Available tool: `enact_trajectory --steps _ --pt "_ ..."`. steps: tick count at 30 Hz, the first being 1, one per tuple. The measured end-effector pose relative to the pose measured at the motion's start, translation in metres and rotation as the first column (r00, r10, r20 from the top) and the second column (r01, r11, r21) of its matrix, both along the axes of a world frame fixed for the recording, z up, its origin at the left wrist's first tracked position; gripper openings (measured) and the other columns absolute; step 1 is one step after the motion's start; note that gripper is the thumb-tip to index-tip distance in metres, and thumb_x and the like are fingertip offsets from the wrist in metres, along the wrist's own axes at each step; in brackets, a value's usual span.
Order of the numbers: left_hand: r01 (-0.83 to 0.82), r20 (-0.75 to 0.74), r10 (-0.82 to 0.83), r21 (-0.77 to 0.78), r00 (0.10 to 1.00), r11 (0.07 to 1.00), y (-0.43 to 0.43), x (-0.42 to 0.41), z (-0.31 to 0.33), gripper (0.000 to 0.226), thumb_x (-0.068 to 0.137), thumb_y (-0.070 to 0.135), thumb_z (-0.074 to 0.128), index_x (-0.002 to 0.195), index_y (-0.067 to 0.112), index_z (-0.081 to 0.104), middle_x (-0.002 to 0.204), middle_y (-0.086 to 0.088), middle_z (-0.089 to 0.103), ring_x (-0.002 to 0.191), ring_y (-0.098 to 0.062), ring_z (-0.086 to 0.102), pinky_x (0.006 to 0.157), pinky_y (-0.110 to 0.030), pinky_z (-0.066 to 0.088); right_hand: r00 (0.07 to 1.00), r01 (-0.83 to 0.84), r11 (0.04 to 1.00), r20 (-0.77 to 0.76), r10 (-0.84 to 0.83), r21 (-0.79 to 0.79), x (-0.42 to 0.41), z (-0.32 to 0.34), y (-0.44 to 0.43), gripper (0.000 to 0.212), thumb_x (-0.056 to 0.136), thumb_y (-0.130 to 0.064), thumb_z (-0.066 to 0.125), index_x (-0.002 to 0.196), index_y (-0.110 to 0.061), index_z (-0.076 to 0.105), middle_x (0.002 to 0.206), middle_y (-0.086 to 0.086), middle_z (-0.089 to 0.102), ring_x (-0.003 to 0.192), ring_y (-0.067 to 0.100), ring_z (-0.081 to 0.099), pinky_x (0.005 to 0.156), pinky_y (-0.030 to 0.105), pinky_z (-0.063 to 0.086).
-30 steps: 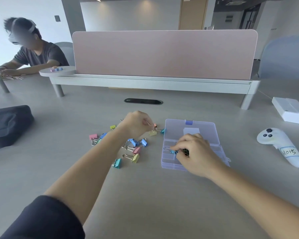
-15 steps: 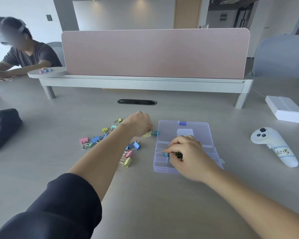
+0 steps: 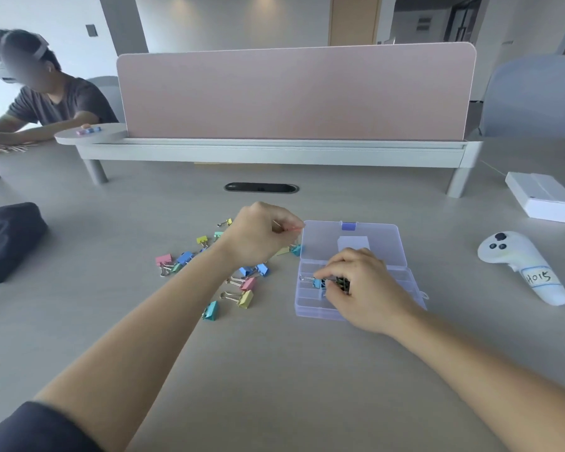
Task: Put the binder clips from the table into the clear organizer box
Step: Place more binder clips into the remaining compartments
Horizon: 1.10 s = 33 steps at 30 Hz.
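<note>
The clear organizer box (image 3: 310, 306) lies open on the table, its lid (image 3: 380, 247) folded back flat. My right hand (image 3: 369, 291) rests over the box's compartments, fingers closed on a blue binder clip (image 3: 317, 282) with a dark clip beside it. My left hand (image 3: 260, 234) hovers just left of the lid, fingertips pinched on what looks like a small pink clip (image 3: 295, 227). Several loose clips lie left of the box: a pink one (image 3: 163, 259), a yellow one (image 3: 246, 298), a blue one (image 3: 211, 310) and a teal one (image 3: 296, 250) against the box.
A white controller (image 3: 522, 265) and a white carton (image 3: 542, 200) lie to the right. A black bag (image 3: 7, 239) sits at the left edge. A pink divider screen (image 3: 294, 93) stands behind, with a cable slot (image 3: 261, 187) before it. Another person sits far left.
My left hand has lifted slightly off the clip pile toward the lid's edge. My right hand stays over the box compartments with the blue clip.
</note>
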<state>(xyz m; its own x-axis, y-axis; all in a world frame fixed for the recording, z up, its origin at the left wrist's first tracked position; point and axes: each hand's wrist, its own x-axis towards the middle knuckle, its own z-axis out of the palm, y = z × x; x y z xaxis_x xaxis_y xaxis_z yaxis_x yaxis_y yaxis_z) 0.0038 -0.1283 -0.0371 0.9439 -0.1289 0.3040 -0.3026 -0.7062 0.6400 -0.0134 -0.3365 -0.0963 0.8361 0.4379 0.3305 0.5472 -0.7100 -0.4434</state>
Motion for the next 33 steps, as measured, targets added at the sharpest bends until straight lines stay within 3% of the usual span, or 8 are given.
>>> enact_trajectory --steps 3,7,15,20,24,27,31,33 --pt "0.115 -0.139 -0.136 -0.147 0.981 0.982 -0.007 -0.022 -0.003 0.008 0.08 0.006 0.073 0.083 0.014 0.072 0.075 0.005 0.069 0.064 -0.006 0.06 0.058 -0.013 0.045 1.0 0.009 1.0 0.0 -0.009 0.008 -0.001 0.0 0.0 0.028 0.089 -0.017 0.056 0.107 -0.031 0.072 0.105 -0.012 0.059 0.105 0.014 0.045 0.097 0.038 0.035" --pt "0.154 -0.153 -0.162 -0.062 0.975 0.986 -0.008 -0.026 -0.015 0.01 0.077 0.009 0.076 0.079 0.016 0.07 0.077 0.003 0.072 0.069 -0.011 0.064 0.069 -0.023 0.054 1.0 0.006 1.0 0.015 -0.006 0.001 -0.002 0.002 0.001 0.026 0.088 -0.016 0.056 0.104 -0.028 0.073 0.098 -0.013 0.056 0.098 0.015 0.044 0.095 0.04 0.038" --pt "0.129 -0.134 -0.128 0.0 0.983 0.992 -0.009 -0.026 -0.028 0.01 0.076 0.014 0.078 0.078 0.023 0.073 0.075 0.008 0.073 0.073 -0.003 0.068 0.075 -0.021 0.054 1.0 0.005 1.0 0.022 -0.005 -0.002 -0.003 0.003 0.002 0.029 0.087 -0.014 0.056 0.105 -0.029 0.073 0.095 -0.015 0.054 0.098 0.016 0.045 0.091 0.041 0.042" --pt "0.096 -0.106 -0.094 0.009 0.99 0.995 -0.008 -0.024 -0.031 0.009 0.072 0.015 0.082 0.073 0.02 0.074 0.07 0.008 0.071 0.061 0.0 0.06 0.062 -0.013 0.046 1.0 0.006 1.0 0.015 -0.005 -0.004 -0.003 0.003 0.002 0.03 0.087 -0.015 0.055 0.106 -0.03 0.072 0.097 -0.014 0.056 0.099 0.014 0.043 0.092 0.041 0.041" --pt "0.073 -0.074 -0.064 0.123 0.995 0.99 -0.012 -0.024 -0.027 0.007 0.073 0.018 0.081 0.071 0.019 0.074 0.067 0.009 0.067 0.06 0.0 0.055 0.058 -0.011 0.042 1.0 -0.001 1.0 0.021 0.001 -0.007 -0.003 0.003 0.002 0.029 0.087 -0.015 0.055 0.105 -0.03 0.073 0.094 -0.015 0.054 0.097 0.015 0.043 0.091 0.041 0.041" --pt "0.074 -0.022 -0.071 0.317 0.997 0.946 -0.019 -0.022 -0.024 0.005 0.077 0.021 0.076 0.074 0.017 0.074 0.067 0.017 0.058 0.071 -0.006 0.056 0.066 -0.021 0.047 1.0 -0.003 1.0 0.019 0.003 -0.007 -0.003 0.003 0.001 0.029 0.087 -0.014 0.055 0.104 -0.03 0.073 0.092 -0.017 0.052 0.097 0.016 0.044 0.092 0.042 0.041" --pt "0.024 -0.038 -0.008 0.459 0.999 0.888 -0.027 -0.017 -0.02 0.004 0.082 0.028 0.069 0.078 0.029 0.07 0.09 0.007 0.063 0.094 -0.016 0.056 0.073 -0.03 0.049 1.0 -0.012 1.0 0.016 0.012 -0.005 -0.003 0.003 0.002 0.029 0.087 -0.014 0.055 0.104 -0.031 0.073 0.092 -0.017 0.053 0.097 0.016 0.044 0.092 0.042 0.042" --pt "-0.001 -0.026 0.018 0.534 0.999 0.846 -0.032 -0.015 -0.019 0.007 0.086 0.026 0.064 0.086 0.025 0.07 0.099 0.001 0.061 0.1 -0.019 0.054 0.072 -0.029 0.046 1.0 -0.01 1.0 0.011 0.01 0.002 -0.003 0.003 0.001 0.029 0.087 -0.015 0.055 0.103 -0.031 0.072 0.092 -0.016 0.055 0.097 0.017 0.044 0.091 0.042 0.042"
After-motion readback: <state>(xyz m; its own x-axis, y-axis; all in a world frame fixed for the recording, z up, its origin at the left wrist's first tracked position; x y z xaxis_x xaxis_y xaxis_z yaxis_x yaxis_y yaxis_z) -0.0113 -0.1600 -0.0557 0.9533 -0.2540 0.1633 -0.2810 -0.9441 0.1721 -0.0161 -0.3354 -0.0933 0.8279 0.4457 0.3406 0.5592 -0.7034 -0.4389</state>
